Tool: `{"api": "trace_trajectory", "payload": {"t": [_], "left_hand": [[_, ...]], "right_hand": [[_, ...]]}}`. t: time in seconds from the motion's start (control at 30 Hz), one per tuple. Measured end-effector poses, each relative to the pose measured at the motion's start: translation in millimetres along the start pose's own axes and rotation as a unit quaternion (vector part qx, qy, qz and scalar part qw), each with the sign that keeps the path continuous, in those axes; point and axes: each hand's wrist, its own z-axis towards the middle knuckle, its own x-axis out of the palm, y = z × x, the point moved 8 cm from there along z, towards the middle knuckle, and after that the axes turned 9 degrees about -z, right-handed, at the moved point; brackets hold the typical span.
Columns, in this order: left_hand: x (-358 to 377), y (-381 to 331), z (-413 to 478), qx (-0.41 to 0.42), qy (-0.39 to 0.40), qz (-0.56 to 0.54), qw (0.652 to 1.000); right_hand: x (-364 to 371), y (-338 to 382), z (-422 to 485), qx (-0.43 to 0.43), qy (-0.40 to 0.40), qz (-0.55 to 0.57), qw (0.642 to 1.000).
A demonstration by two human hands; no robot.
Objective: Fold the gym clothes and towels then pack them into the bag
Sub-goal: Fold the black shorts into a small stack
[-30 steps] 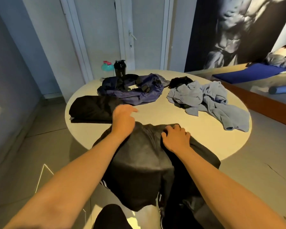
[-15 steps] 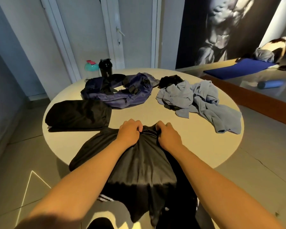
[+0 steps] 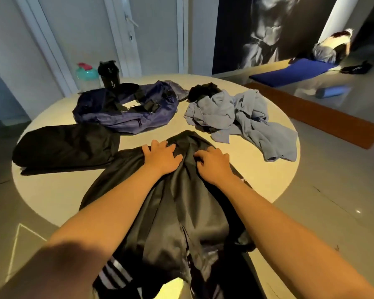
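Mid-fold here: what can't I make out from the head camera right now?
Head view:
- Black garment: lower end cut off by the bottom edge.
- Right hand: curled fingers hide whether they pinch cloth.
- Bag: inside hidden by its own collapsed fabric.
- Black item: partly hidden behind the blue-grey heap; type unclear.
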Motion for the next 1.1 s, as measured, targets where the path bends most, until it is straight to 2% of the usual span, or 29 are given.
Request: {"api": "trace_trajectory", "payload": {"t": [0.07, 0.13, 0.17, 0.23, 0.3, 0.33, 0.47, 0.57, 0.67, 0.87, 0.97, 1.03, 1.1], "left_hand": [[-3.6, -9.0, -15.3, -0.001, -0.01, -0.017, 1.0], [-7.4, -17.9, -37.4, 0.017, -0.061, -0.052, 0.997], [-7.9, -22.5, -51.2, 0.032, -0.09, -0.063, 0.993], [-0.6, -30.2, -79.3, 0.053, -0.111, -0.068, 0.99], [15.0, -31.1, -98.4, 0.048, -0.076, -0.07, 0.994], [22.0, -29.6, -104.2, 0.04, -0.054, -0.069, 0.995], [33.7, -23.8, -116.6, 0.045, -0.006, -0.048, 0.998], [33.5, -12.5, -127.5, 0.05, -0.034, -0.056, 0.997], [30.8, 3.9, -137.7, 0.041, -0.063, -0.069, 0.995], [41.8, 2.7, -153.2, 0.072, 0.029, -0.069, 0.995], [44.1, -13.9, -153.1, 0.089, 0.037, -0.073, 0.993], [38.8, -25.2, -150.8, 0.108, -0.006, -0.12, 0.987], [22.0, -27.5, -151.6, 0.136, -0.087, -0.229, 0.96]], "right_hand": [[5.6, -1.6, -16.9, -0.016, 0.013, 0.008, 1.0], [8.3, -3.5, -32.1, -0.029, 0.036, 0.018, 0.999], [6.3, -5.1, -40.6, -0.028, 0.03, 0.017, 0.999], [-6.5, -11.6, -60.2, -0.006, -0.04, 0.029, 0.999], [-17.0, -13.3, -83.7, 0.017, -0.096, 0.025, 0.995], [-18.2, -8.7, -94.3, 0.011, -0.099, 0.016, 0.995], [2.0, 15.2, -128.6, -0.006, -0.003, 0.019, 1.0], [14.5, 28.9, -147.1, -0.036, 0.036, -0.004, 0.999], [14.0, 34.1, -155.6, -0.061, 0.045, 0.022, 0.997], [-6.8, 20.9, -163.5, 0.038, -0.059, 0.003, 0.998], [-15.4, 27.2, -151.4, 0.024, -0.078, 0.024, 0.996], [-11.7, 31.1, -139.5, 0.011, -0.041, 0.033, 0.999], [-5.2, 29.1, -129.1, 0.015, 0.008, 0.032, 0.999]]}}
